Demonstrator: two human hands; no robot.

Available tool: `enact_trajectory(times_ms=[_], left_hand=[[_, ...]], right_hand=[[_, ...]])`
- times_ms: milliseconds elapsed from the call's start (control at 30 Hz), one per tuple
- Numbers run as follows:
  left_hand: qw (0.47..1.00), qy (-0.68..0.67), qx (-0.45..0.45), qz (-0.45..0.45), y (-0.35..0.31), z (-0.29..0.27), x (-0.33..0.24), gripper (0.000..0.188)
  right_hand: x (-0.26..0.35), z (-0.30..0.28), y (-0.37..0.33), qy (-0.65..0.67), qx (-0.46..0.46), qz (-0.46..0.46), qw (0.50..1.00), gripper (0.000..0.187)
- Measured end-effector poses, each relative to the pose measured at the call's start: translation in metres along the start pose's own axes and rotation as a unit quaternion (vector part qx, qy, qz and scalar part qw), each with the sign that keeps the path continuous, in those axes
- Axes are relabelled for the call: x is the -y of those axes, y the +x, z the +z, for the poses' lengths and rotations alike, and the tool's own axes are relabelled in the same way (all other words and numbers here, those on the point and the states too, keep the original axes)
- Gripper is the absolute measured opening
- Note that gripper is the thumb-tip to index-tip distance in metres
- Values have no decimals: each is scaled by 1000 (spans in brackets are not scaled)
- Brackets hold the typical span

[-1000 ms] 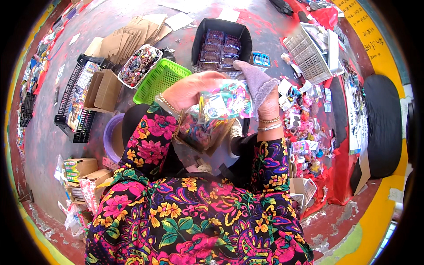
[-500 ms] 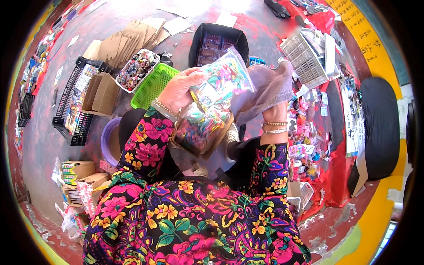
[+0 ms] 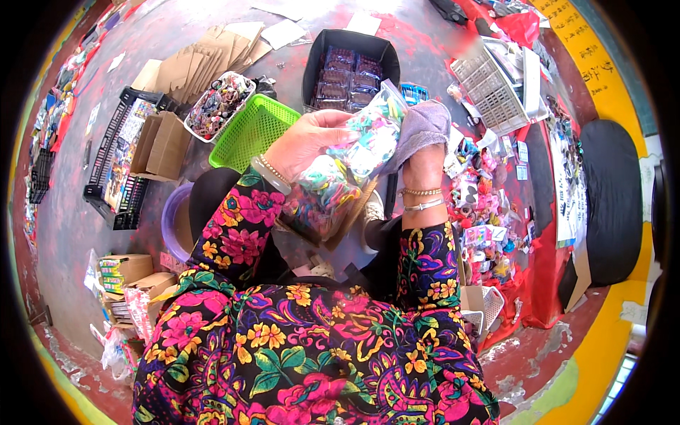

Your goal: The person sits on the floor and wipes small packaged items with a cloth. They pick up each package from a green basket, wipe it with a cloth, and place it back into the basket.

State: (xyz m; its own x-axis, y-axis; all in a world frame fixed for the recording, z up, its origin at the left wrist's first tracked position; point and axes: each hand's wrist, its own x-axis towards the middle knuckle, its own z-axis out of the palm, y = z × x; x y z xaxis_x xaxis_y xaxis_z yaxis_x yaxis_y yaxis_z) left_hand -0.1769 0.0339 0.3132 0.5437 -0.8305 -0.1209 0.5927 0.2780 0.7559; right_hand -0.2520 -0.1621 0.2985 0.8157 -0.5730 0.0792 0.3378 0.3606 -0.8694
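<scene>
While a black crate [image 3: 129,216] sits far left on the floor [image 3: 64,205], a green basket [image 3: 258,131] sits closer to the middle. Next comes the left hand [image 3: 306,142]. Its fingers [image 3: 338,135] are pinched tight on a see-through bag [image 3: 374,142] full of bright little bits. The bag is held up over an open brown box [image 3: 352,221], which has more bright bits in plastic [image 3: 319,205]. On the bag's right is a soft grey-purple cloth [image 3: 428,126], which seems to touch it. The right hand [image 3: 426,159] goes up under the cloth. Far right is a heap of small bright things [image 3: 489,205].

My guess is that this step is rubbing the bag with the cloth. The next rub would need the left fingers to hold firm and the cloth to lie flat on the plastic.

The cloth covers the right fingers, so I can't tell if they are wide or squeezed. Shine on the plastic makes it hard to say what the bits are. The held bag hides part of the box, and I can't tell if it touches the stuff below.
</scene>
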Motion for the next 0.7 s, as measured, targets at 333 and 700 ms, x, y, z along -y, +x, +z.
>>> enact_trajectory(times_ms=[333, 700], left_hand=[[746, 640, -101, 152, -5, 29, 24, 117], [991, 18, -30, 126, -5, 21, 13, 82]], right_hand=[[-18, 11, -9, 48, -17, 84, 995, 12], [4, -25, 15, 81, 7, 115, 990, 33]])
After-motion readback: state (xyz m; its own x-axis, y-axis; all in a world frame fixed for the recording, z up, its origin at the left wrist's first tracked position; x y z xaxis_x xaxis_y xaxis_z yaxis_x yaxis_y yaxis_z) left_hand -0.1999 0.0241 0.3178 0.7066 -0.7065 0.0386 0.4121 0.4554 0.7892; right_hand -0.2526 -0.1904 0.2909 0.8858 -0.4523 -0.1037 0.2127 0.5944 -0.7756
